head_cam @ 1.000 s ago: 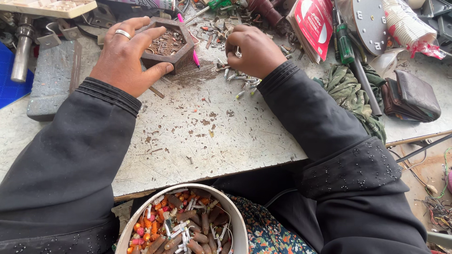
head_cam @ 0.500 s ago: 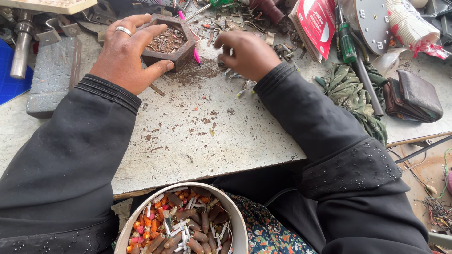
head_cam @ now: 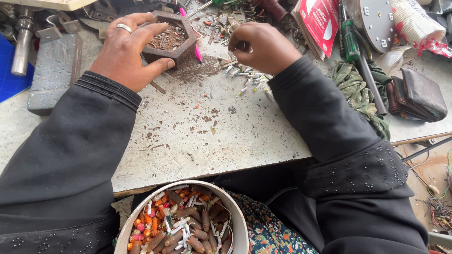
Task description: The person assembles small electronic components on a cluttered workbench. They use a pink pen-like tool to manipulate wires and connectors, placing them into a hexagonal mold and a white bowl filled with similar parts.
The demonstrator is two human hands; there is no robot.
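Fingers of left hand (head_cam: 126,49) spread, cupping hexagonal tray (head_cam: 170,38); right hand (head_cam: 264,46) fingers pinched on small piece (head_cam: 243,46)

The hexagonal tray (head_cam: 170,40) is showing dark brown; the pen (head_cam: 197,51) beside it is glowing pink; the round tub (head_cam: 238,221) is showing cream, its small pieces (head_cam: 181,226) mixing orange, white and brown; the sleeves (head_cam: 329,122) are showing black; the screwdriver (head_cam: 349,37) is showing green; the wallet (head_cam: 416,94) is showing brown; the cloth (head_cam: 353,80) is showing olive camouflage.

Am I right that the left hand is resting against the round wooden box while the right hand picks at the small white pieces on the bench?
Not quite: the head view shows the wooden box is six-sided, not round. The left hand does rest against it, and the right hand is at the small white pieces.
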